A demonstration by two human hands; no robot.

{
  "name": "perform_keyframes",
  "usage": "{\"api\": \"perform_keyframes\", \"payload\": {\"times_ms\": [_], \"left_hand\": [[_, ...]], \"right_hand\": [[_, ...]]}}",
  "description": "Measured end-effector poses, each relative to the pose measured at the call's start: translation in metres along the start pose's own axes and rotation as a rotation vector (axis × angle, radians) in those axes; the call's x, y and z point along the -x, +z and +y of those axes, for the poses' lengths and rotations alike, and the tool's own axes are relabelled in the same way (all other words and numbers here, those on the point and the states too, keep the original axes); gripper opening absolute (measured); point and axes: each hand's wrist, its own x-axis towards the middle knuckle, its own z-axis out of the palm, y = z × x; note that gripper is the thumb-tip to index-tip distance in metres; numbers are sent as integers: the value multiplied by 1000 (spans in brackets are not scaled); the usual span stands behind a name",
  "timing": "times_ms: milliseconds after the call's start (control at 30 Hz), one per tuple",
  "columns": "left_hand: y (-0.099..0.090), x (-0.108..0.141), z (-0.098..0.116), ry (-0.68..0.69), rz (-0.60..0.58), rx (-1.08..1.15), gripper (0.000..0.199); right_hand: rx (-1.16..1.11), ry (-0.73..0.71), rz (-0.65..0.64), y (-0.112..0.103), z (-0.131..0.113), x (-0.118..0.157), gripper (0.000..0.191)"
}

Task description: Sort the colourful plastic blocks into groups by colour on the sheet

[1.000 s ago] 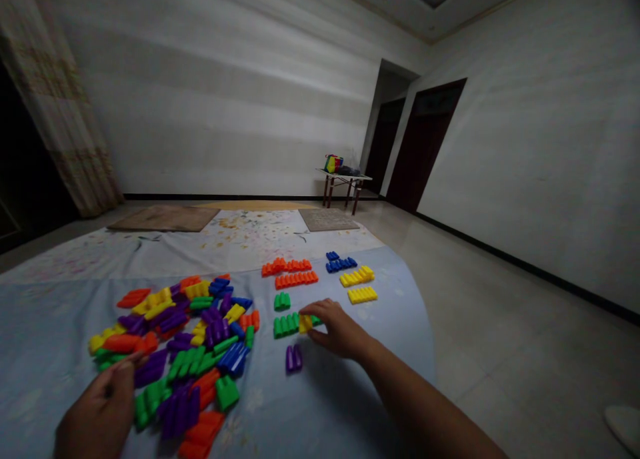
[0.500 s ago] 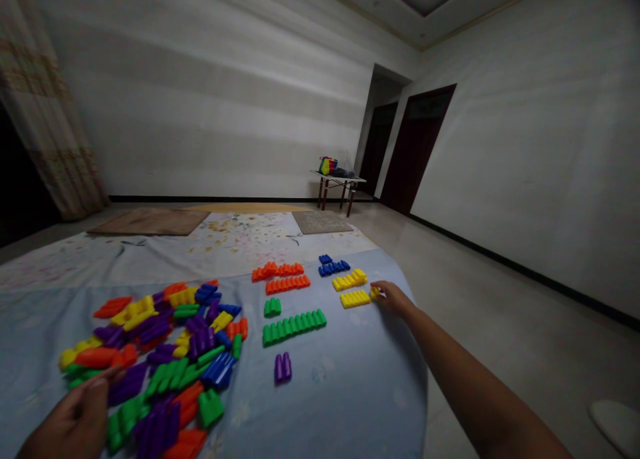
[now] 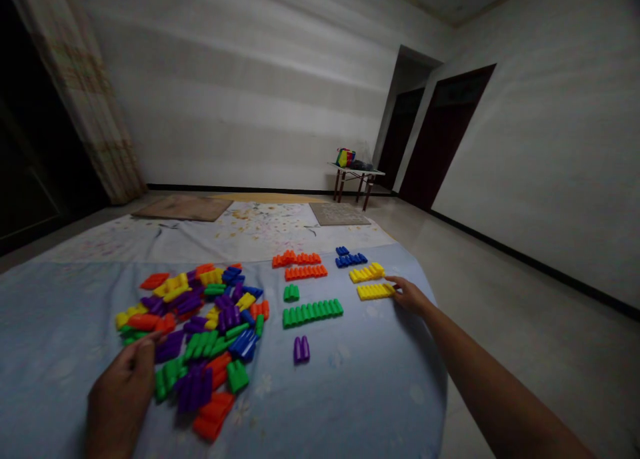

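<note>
A mixed pile of orange, yellow, green, blue and purple plastic pieces (image 3: 203, 344) lies on the left of the blue cloth. My left hand (image 3: 125, 385) is at the pile's near left edge, fingers closed; what they hold, if anything, is hidden. On the right, my right hand (image 3: 410, 295) has its fingertips on the right end of the front yellow row (image 3: 373, 291). Behind it is another yellow row (image 3: 367, 272), then blue pieces (image 3: 351, 260). Orange rows (image 3: 306, 272), a small green piece (image 3: 291, 293), a long green row (image 3: 313, 313) and purple pieces (image 3: 301, 350) lie between the pile and the yellow rows.
The blue cloth (image 3: 370, 392) covers a table with a rounded right edge. Beyond lie a flowered cloth (image 3: 250, 229), a brown board (image 3: 185, 207) and a grey mat (image 3: 340, 214). A small table (image 3: 356, 170) with colourful items stands near the far wall.
The view has shifted, so the scene sits further right. The yellow piece at my right fingertips, apart from the front yellow row before, now meets its right end. My left hand remains beside the pile.
</note>
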Motion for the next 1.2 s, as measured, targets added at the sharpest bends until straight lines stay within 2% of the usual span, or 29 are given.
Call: {"api": "perform_keyframes", "payload": {"times_ms": [67, 133, 200, 267, 433, 633, 733, 833, 967, 1100, 1200], "left_hand": [[-5, 5, 12, -57, -66, 40, 42], [-7, 7, 19, -76, -80, 97, 42], [-8, 8, 20, -71, -69, 131, 41], [-7, 9, 19, -61, -48, 139, 41], [-5, 9, 16, -35, -17, 166, 40], [-3, 9, 12, -14, -14, 184, 41], [-3, 9, 13, -18, -7, 198, 40], [-4, 9, 14, -18, -15, 199, 41], [-4, 8, 14, -32, -39, 191, 41], [-4, 5, 13, -29, -54, 176, 38], [-5, 3, 11, -30, -67, 136, 35]], "right_hand": [[3, -4, 40, -1, -7, 0, 49], [5, -46, 132, 1, -20, -1, 48], [-20, -128, 223, 7, -41, 1, 45], [-81, -229, 235, 18, -68, 5, 42], [-233, -486, 64, 56, -155, 30, 34], [-233, -826, -278, 89, -254, 68, 36], [-116, -802, -336, 101, -285, 78, 38], [16, -712, -322, 113, -298, 82, 49], [49, -699, -342, 123, -298, 82, 45], [-49, -734, -380, 114, -288, 79, 51], [-128, -698, -334, 97, -270, 67, 57]]}}
